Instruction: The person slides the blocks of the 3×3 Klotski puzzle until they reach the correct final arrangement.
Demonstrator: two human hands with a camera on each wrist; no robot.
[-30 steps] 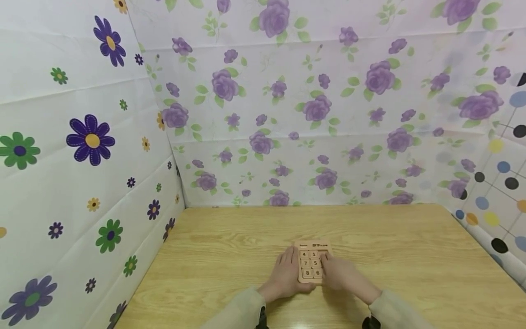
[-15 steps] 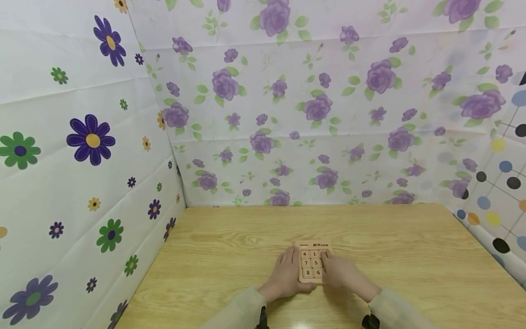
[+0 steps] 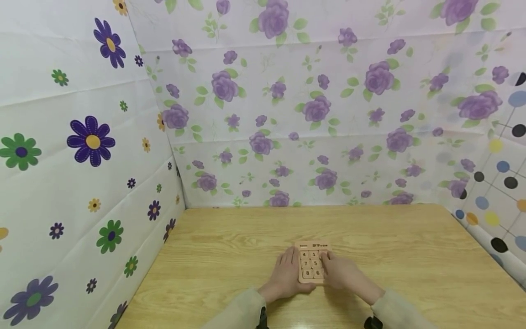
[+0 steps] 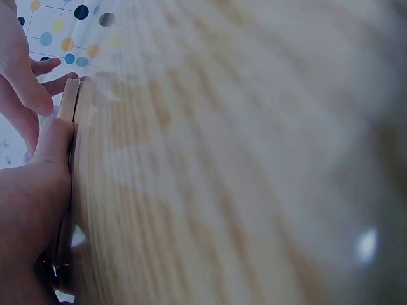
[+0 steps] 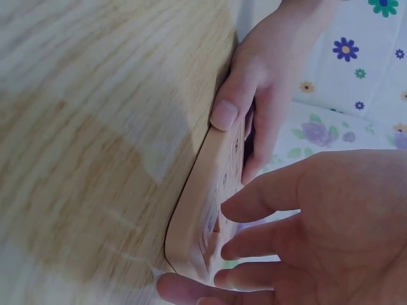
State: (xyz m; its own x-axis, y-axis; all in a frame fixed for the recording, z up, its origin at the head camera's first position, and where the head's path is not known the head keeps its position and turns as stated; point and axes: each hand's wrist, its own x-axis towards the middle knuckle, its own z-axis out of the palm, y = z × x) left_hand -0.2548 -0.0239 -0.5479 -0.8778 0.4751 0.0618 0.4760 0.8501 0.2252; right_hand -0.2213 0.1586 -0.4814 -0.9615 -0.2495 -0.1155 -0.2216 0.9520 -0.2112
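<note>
A wooden sliding number puzzle [image 3: 311,279] lies flat on the table, tiles up. Tiles 4, 1, 7, 5, 8 and 6 are readable in the head view; my right hand covers most of the right column. My left hand [image 3: 284,278] holds the board's left side, its thumb along the near edge. Over the right side is my right hand [image 3: 343,273], fingertips at the tiles. In the right wrist view its fingers [image 5: 267,244] are spread and slightly bent, and a bare recess shows beside them. The left thumb [image 4: 54,143] presses the board's edge in the left wrist view.
The wood-grain table [image 3: 230,233] extends around the board. Flowered cloth [image 3: 246,114] hangs behind it, with another flowered cloth [image 3: 49,183] at left and a dotted cloth [image 3: 503,196] at right. Dark bands sit at both wrists.
My right hand has shifted very slightly to the right over the tiles. The left hand and the board stay in place.
</note>
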